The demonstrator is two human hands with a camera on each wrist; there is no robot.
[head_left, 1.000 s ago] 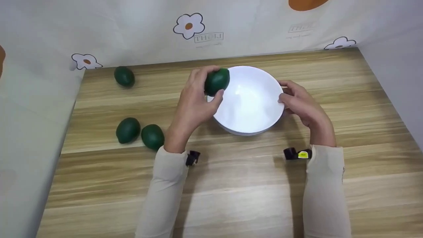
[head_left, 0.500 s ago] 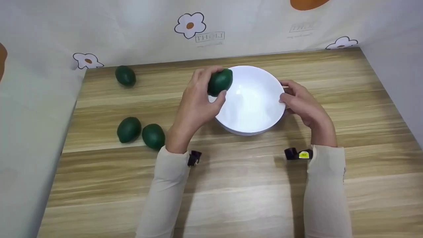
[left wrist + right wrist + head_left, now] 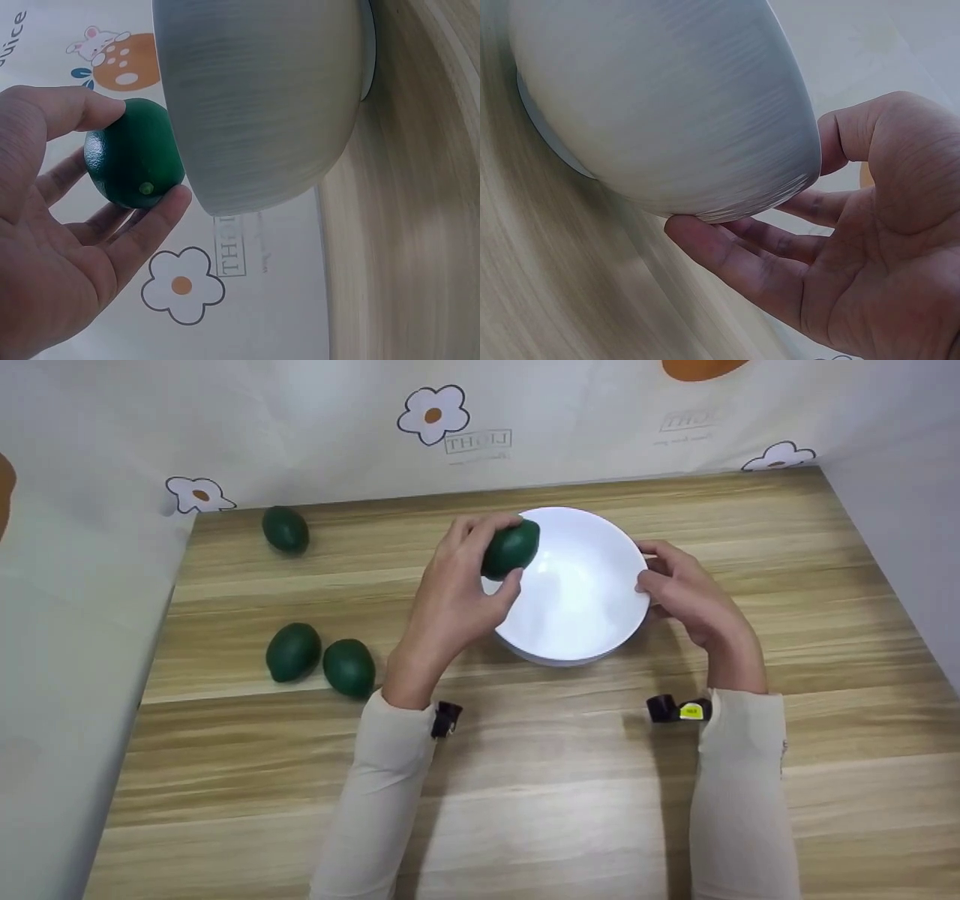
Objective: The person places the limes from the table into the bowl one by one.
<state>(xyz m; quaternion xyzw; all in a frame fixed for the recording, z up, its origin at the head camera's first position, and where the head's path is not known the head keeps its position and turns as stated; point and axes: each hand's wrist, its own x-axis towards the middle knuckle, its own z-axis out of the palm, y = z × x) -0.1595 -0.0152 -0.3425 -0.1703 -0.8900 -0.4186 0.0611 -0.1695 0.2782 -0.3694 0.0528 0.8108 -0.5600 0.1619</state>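
Observation:
My left hand [image 3: 459, 581] holds a dark green lime [image 3: 511, 549] between thumb and fingers, over the left rim of a white bowl [image 3: 574, 607]. In the left wrist view the lime [image 3: 135, 154] is beside the outer wall of the bowl [image 3: 259, 97], with its pale stem end showing. On the other side my right hand [image 3: 686, 589] grips the bowl, thumb at the rim and fingers along the outside. The right wrist view shows those fingers [image 3: 739, 270] against the lower wall of the bowl [image 3: 682, 112]. The bowl stands upright, and its visible inside holds nothing.
Two limes lie close together left of my left forearm, one lime [image 3: 293, 652] beside another lime [image 3: 349, 668]. A further lime [image 3: 286, 530] is near the back left corner of the wooden table [image 3: 562, 787]. A flower-printed sheet [image 3: 322, 427] rises behind the table.
My left hand has moved slightly right with the lime, farther over the bowl's rim. My right hand and the bowl stay nearly in place.

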